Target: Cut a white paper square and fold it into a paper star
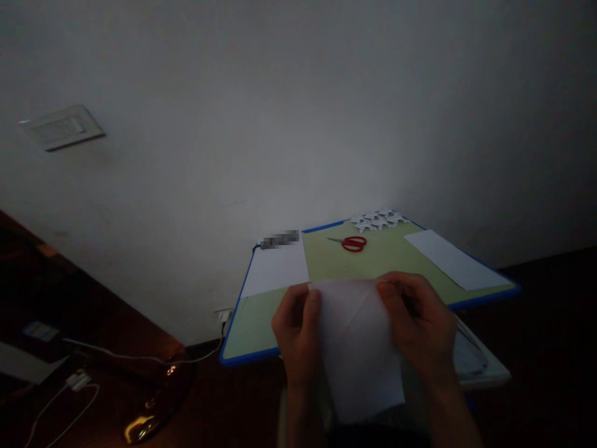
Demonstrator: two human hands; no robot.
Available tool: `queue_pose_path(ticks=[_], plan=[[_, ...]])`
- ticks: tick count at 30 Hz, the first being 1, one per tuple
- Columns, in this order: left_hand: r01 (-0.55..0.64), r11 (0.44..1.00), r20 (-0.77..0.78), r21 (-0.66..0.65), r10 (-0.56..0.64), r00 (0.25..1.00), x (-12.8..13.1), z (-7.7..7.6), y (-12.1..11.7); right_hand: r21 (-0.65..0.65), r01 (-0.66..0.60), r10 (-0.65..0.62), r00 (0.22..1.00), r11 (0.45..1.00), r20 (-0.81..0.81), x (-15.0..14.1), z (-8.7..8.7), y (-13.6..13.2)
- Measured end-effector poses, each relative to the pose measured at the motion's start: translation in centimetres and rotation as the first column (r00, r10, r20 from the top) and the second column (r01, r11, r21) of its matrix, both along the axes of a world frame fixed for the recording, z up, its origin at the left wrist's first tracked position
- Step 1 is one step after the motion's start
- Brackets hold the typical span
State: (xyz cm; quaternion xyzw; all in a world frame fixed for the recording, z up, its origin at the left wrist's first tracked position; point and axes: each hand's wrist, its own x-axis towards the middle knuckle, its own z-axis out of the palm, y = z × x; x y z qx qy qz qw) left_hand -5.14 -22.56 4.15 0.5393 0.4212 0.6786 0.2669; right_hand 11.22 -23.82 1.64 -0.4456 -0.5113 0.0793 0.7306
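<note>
A white sheet of paper (357, 348) with a diagonal crease hangs between my two hands, in front of the table's near edge. My left hand (298, 330) pinches its upper left corner between thumb and fingers. At the upper right corner, my right hand (417, 320) grips the paper the same way. Beyond them, on the green tabletop (373, 264) with a blue rim, lie red-handled scissors (353, 243), their blades pointing left. Several folded white paper pieces (379, 220) are grouped at the far edge.
A white sheet (275, 270) lies on the table's left side, and a blank white paper strip (457, 258) on its right. A drawer or shelf (482, 358) juts out below the right edge. White cables (140, 356) trail at left, near a plug (224, 315) at the wall.
</note>
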Motion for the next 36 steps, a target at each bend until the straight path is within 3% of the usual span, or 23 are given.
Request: queue_pose_path(ticks=[5,16,22,28,36], plan=[[-0.031,0.999,0.082,0.008,0.030,0.996,-0.1,-0.3,0.2,0.001,-0.018,0.018,0.999,1.000,0.036,0.0,0.1,0.1],[-0.120,0.991,0.032,0.060,0.118,0.992,0.1,0.0,0.1,-0.018,-0.041,0.042,0.999,0.999,0.029,-0.1,0.0,0.0],[-0.132,0.985,0.038,0.107,0.129,0.991,0.2,0.6,0.1,-0.056,-0.061,0.056,0.995,0.997,-0.084,-0.4,0.7,0.0],[-0.104,0.990,-0.032,0.093,0.107,0.994,0.3,0.7,-0.1,-0.095,-0.167,0.140,0.960,0.981,-0.241,-0.4,1.4,0.0],[-0.109,0.994,-0.146,0.011,0.109,0.983,0.7,-0.3,-0.1,-0.145,-0.111,0.072,0.965,0.983,-0.252,-0.6,1.0,0.4]])
